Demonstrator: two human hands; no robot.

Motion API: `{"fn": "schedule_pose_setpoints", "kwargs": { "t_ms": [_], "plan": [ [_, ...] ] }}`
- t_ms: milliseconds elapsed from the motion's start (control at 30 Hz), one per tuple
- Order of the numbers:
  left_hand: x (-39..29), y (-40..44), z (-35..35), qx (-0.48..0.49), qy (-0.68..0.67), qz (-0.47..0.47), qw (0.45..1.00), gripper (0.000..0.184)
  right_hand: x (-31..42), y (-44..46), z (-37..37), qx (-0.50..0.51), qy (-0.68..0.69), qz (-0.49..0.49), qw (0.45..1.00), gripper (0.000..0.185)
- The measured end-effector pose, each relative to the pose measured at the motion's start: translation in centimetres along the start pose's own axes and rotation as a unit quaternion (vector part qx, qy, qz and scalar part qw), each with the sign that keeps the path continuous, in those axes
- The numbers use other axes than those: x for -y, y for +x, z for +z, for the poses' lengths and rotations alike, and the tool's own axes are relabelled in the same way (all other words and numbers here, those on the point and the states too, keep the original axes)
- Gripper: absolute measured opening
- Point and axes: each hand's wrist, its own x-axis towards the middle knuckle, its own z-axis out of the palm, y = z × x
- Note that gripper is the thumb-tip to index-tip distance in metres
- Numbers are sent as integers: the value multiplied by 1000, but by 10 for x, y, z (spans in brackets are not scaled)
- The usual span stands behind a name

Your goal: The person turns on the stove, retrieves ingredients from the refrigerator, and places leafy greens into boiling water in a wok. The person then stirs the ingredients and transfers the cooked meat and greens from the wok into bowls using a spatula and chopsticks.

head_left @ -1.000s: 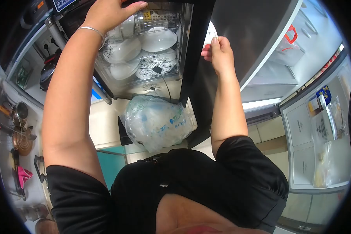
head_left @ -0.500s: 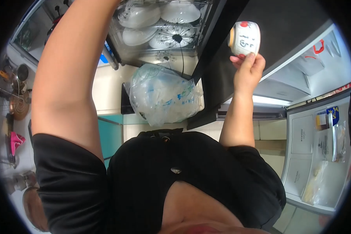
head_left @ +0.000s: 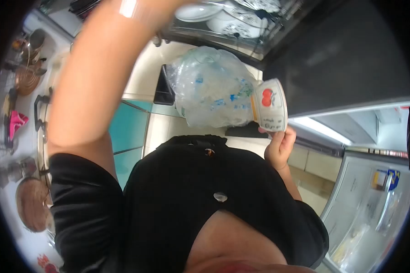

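The bowl (head_left: 270, 105) is right of the bag (head_left: 213, 88).

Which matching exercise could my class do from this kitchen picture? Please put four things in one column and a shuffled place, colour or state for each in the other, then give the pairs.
Things:
1. bowl
2. plastic bag
3. refrigerator door
4. person's top

Descriptions:
A. standing open
B. plain black
C. held in the right hand
D. see-through, with blue markings

Right pairs: 1-C, 2-D, 3-A, 4-B
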Motion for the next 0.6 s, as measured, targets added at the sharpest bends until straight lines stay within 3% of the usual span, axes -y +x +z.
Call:
{"fn": "schedule_pose_setpoints", "kwargs": {
  "t_ms": [67,133,200,233,300,333,433,533,600],
  "plan": [
    [1,-51,-29,99,-50,-106,988,39,-7,6,4,21,-4,-25,999,12],
    [32,-117,-29,39,-68,-154,985,20,-19,12,4,33,-83,-57,994,12],
    [34,-171,-62,51,-80,-304,948,12,-14,28,16,81,-137,-37,986,18],
    [39,-205,-76,20,-99,-316,943,9,-19,37,31,91,-99,-91,987,17],
    [39,-261,-123,80,-67,-339,935,6,-24,48,50,184,-47,-71,979,19],
    [33,-285,-148,106,-54,-410,904,9,-26,50,66,190,-13,-67,979,22],
    [1,-337,-241,126,116,-485,858,13,1,52,118,306,63,-72,947,18],
    [-40,-397,-337,71,188,-542,816,14,24,29,184,398,89,-118,905,16],
    [-81,-437,-402,19,209,-583,785,13,36,-4,227,441,61,-214,869,13]
  ]
}}
